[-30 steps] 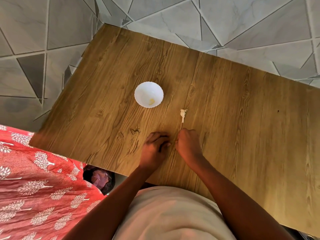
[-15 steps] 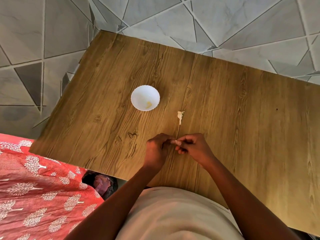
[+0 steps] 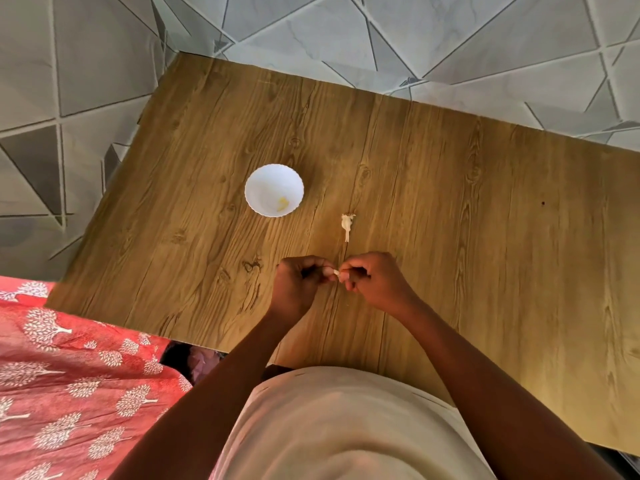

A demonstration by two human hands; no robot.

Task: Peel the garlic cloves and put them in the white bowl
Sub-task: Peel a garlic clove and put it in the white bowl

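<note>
A red cloth printed with white trees (image 3: 69, 386) lies well to the left of the hands, below the near-left corner of a wood-grain table (image 3: 485, 237). Beyond the table and its left side runs a floor of grey tiles cut in triangles (image 3: 86, 64).

On the tabletop, up and to the left of the left hand (image 3: 298, 285), stands the white bowl (image 3: 274, 189), with a small yellowish piece (image 3: 283, 203) lying in its bottom, apparently a peeled clove. The bowl is apart from both hands.

The left hand is held above the near-middle part of the table, fingers curled in and fingertips turned toward the other hand. Between the two hands, a small pale garlic clove (image 3: 336, 272) is pinched at the fingertips; only a sliver of it shows, and whether any skin is on it cannot be told.

The right hand (image 3: 374, 282) meets the left at that clove, its fingers likewise curled and its thumb and forefinger gripping the clove's other end.

Just beyond the right hand's fingertips, a scrap of white garlic skin with a thin stalk (image 3: 346, 225) lies on the table, to the right of the bowl and untouched by either hand. The person's pale garment (image 3: 346, 427) fills the bottom of the view between both forearms.
</note>
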